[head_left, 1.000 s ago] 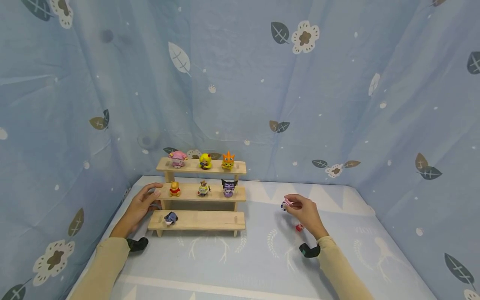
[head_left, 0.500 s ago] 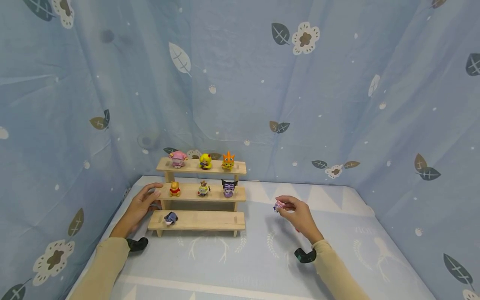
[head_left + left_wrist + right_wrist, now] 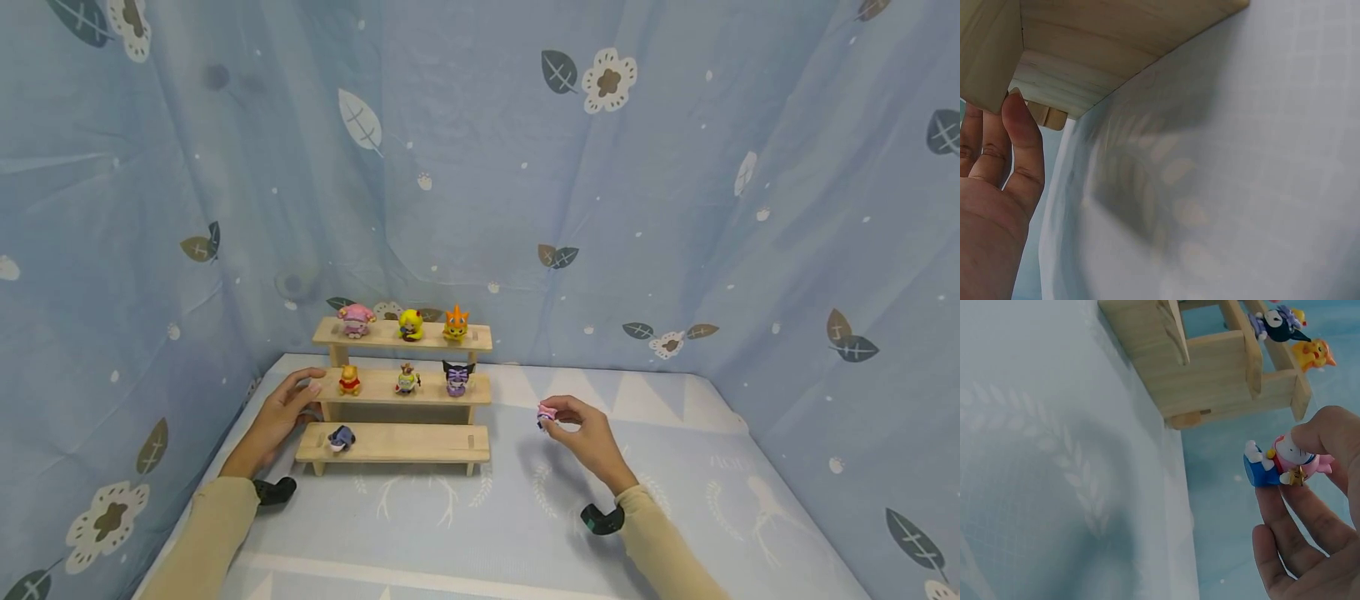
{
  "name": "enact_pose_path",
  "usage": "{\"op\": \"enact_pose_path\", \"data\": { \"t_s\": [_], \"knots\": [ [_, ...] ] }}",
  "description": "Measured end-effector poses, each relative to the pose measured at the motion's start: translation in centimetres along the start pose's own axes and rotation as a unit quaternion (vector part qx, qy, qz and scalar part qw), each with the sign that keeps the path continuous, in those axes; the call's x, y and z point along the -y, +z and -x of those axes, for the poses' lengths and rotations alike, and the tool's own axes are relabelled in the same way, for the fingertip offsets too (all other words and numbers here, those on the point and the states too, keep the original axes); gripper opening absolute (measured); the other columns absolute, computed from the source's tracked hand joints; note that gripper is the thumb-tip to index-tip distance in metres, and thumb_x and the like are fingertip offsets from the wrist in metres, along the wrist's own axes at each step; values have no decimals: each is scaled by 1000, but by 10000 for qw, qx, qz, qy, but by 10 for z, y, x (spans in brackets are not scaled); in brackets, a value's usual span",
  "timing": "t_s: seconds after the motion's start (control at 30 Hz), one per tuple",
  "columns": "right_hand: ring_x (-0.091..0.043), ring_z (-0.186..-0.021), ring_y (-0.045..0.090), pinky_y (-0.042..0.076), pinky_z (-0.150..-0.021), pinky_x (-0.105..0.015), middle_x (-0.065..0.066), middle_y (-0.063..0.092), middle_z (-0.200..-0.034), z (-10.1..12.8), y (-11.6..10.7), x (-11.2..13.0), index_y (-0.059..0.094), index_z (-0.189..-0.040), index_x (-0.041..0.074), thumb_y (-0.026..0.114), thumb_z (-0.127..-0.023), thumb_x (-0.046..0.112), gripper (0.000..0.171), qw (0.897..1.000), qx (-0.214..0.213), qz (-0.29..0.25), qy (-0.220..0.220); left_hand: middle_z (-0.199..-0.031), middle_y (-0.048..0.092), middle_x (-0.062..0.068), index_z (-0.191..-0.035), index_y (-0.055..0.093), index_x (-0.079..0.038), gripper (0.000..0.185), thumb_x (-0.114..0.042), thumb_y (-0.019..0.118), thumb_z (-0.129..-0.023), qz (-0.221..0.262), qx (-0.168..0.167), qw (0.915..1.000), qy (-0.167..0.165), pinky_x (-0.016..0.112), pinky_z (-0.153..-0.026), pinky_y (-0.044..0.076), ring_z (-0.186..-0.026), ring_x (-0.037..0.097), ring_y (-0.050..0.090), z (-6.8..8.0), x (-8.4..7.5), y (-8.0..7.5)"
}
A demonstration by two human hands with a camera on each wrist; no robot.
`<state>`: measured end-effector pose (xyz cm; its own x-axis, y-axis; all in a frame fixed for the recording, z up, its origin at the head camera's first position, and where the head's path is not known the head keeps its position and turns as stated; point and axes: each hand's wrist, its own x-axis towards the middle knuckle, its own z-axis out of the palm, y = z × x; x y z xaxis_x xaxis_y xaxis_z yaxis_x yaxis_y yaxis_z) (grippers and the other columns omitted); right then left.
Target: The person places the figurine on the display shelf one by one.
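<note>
blue mat (image 3: 525, 517); right hand (image 3: 588, 435) pinches figurine (image 3: 546, 414).

One wooden stepped shelf (image 3: 401, 387) with three tiers. Eight small figures in all: three on the top tier (image 3: 408, 322), three on the middle tier (image 3: 406, 379), one blue-grey figure (image 3: 341, 437) on the bottom tier, and one pink-and-blue figure (image 3: 546, 414) pinched in the right hand (image 3: 588, 437). Two hands: that one, and the left hand (image 3: 277, 415) touching the shelf's left end
</note>
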<state>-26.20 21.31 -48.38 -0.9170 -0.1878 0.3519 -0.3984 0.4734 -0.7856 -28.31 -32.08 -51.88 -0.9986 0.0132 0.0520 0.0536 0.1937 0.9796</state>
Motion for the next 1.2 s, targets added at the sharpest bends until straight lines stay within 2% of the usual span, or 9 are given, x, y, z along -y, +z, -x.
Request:
{"op": "enact_pose_path", "data": {
  "t_s": [0.13,0.27,0.57,1.0,1.2],
  "knots": [
    [-16,-101,69,55,-93,-52,5,70,-112,1,4,3,72,-115,23,83,-90,20,27,9996,39,-264,15,-125,59,9,-149,47,-24,55,-52,57,-103,3,3,10000,14,35,-80,54,-96,17,64,0,1,0],
    [-17,-102,69,55,-94,-48,4,70,-110,1,8,5,70,-113,23,83,-90,21,26,9991,56,-423,-56,-124,60,7,-149,48,-24,54,-52,56,-104,0,4,10000,43,36,-80,54,-96,17,64,0,2,0],
    [-15,-102,70,55,-94,-50,8,72,-109,2,18,13,70,-113,29,82,-91,25,25,9991,170,-383,-117,-127,58,11,-150,47,-24,55,-53,56,-104,-26,21,10000,30,36,-81,54,-97,17,64,0,1,0],
    [-15,-100,68,54,-92,-57,7,73,-108,-2,41,21,69,-116,25,80,-93,26,26,9975,410,-370,-448,-122,60,7,-150,47,-23,55,-51,57,-104,10,35,10000,73,35,-79,55,-95,18,64,0,0,0],
    [-15,-99,68,55,-90,-53,9,72,-108,-4,53,29,69,-116,26,81,-93,24,26,9959,458,-416,-655,-122,60,6,-150,47,-24,55,-51,57,-104,10,14,10000,44,35,-79,55,-96,18,64,-1,2,-1]
  ]
}}
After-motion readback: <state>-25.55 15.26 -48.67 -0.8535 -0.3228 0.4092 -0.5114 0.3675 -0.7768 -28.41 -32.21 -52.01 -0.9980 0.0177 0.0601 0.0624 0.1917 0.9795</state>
